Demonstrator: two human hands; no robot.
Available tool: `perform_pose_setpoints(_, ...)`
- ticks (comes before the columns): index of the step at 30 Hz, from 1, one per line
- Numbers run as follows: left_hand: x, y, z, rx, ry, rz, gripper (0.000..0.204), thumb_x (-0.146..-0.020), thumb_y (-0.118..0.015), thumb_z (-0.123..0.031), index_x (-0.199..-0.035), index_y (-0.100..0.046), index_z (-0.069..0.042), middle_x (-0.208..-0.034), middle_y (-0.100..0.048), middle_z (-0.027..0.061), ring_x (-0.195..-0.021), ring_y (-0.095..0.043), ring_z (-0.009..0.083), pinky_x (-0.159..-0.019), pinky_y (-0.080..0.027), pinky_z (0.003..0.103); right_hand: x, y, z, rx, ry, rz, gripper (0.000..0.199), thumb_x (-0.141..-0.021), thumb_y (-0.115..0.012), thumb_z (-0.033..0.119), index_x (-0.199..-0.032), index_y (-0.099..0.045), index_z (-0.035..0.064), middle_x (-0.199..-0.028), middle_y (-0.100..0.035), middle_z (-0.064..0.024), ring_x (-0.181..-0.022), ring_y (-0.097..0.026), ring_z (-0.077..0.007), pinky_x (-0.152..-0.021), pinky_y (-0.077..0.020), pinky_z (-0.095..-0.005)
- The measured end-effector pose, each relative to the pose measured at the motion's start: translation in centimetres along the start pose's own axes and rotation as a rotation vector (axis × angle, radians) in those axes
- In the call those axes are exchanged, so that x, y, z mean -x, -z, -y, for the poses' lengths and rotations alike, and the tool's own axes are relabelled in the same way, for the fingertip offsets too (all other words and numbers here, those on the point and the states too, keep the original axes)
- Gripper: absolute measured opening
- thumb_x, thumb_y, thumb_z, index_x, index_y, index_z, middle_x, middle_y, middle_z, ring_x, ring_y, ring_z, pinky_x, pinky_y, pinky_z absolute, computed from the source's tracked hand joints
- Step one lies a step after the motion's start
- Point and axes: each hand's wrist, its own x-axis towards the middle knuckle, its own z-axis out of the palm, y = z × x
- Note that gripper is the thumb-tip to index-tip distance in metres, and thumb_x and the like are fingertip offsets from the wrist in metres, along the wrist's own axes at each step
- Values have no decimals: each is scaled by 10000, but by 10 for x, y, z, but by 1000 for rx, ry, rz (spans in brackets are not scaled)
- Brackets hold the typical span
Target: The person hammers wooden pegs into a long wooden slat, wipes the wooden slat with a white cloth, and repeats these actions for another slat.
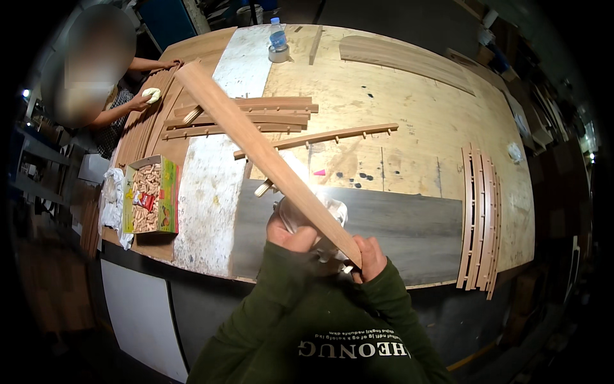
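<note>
Slanting over and beyond the grey panel (409, 230), the wooden slat (262, 150) is pinched at its near end by the right hand (372, 257), left hand (291, 238) clutching white cloth (291, 219) against it; presumably light, stiff, best held by both long edges.

Table (416, 153): broad; pale wood top, a white strip (208, 192) left of centre, a dark grey section (409, 224) along the near edge.
Floor (400, 13): dark grey, beyond the table's far side.
Rack (43, 153): far left, in shadow.
Blue surface (167, 25): upper left, kind unclear.
White panel (137, 301): below the table's near left edge.
Lamp (26, 93): small bright spot, left margin.
</note>
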Motion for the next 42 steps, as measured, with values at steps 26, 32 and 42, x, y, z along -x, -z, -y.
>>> perform_pose_setpoints(26,17,9,1,300,-148,96,612,-749,-516,-276,-1201,-376,112,-1139,-493,167,-1024,-521,209,-863,-421,298,-3,-1,-10,-477,-180,91,653,-676,-698,54,-1222,-340,23,-1011,-483,-95,-923,-500,-177,-788,-439,-290)
perform_pose_setpoints(32,16,18,-9,-130,-63,139,306,-759,-522,-106,-956,-592,117,-796,-628,85,-662,-573,105,-635,-453,226,-1,-7,-9,-285,-131,-64,671,-653,-733,146,-1193,-362,-1,-1063,-464,-188,-977,-485,-338,-827,-408,-388)
perform_pose_setpoints(42,3,11,-4,-857,-560,-42,105,-687,-568,-5,-772,-621,25,-703,-608,121,-643,-587,204,-629,-455,284,-4,-7,19,-35,-92,-116,655,-642,-689,111,-1193,-351,2,-989,-458,-194,-864,-476,-367,-739,-413,-402)
